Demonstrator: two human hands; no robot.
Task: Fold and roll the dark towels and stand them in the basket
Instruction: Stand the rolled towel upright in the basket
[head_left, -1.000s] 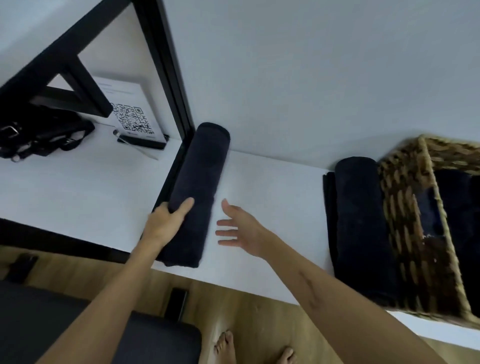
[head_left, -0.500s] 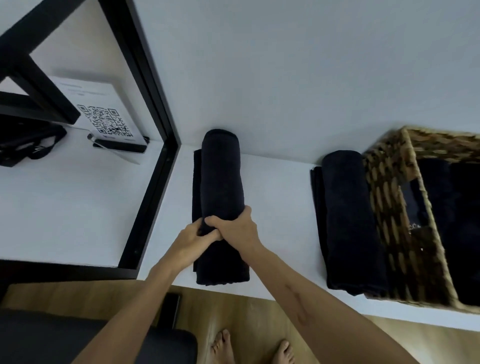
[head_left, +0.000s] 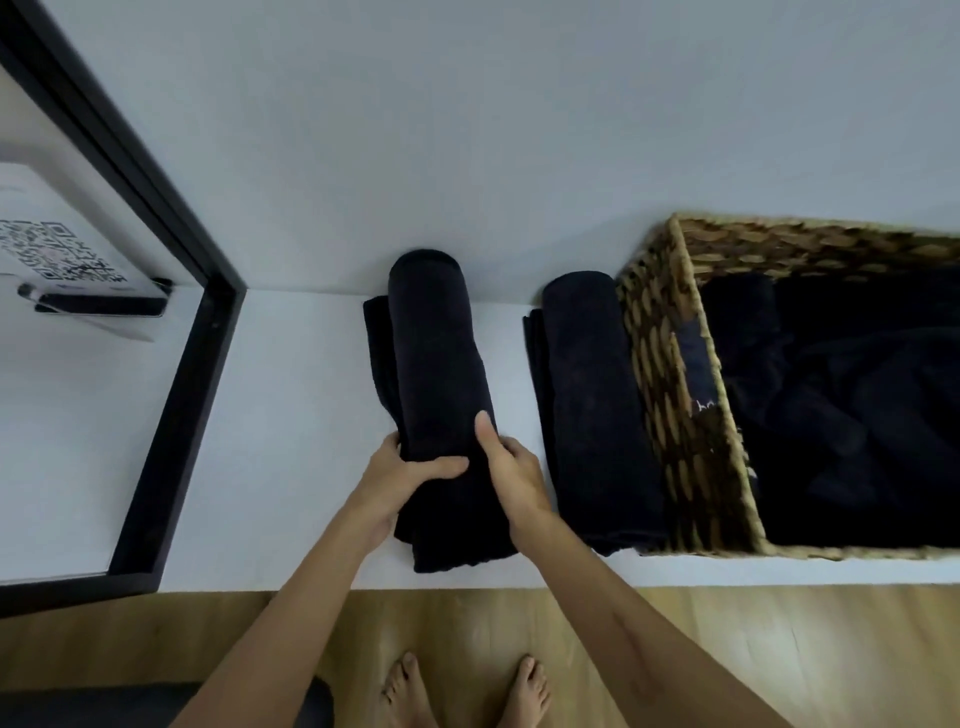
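Gripping the near end of a rolled towel (head_left: 441, 374), the left hand (head_left: 397, 480) curled round its left side, thumb across the top; the right hand (head_left: 511, 470) clasped the right side, thumb up along the roll. Held from both sides, likely to keep the roll tight for lifting. Roll lay lengthwise on the white table (head_left: 291, 415), far end touching the wall. Second rolled towel (head_left: 592, 405) lay against the basket (head_left: 670, 395), probably staged there. Dark cloth already sat inside the basket.
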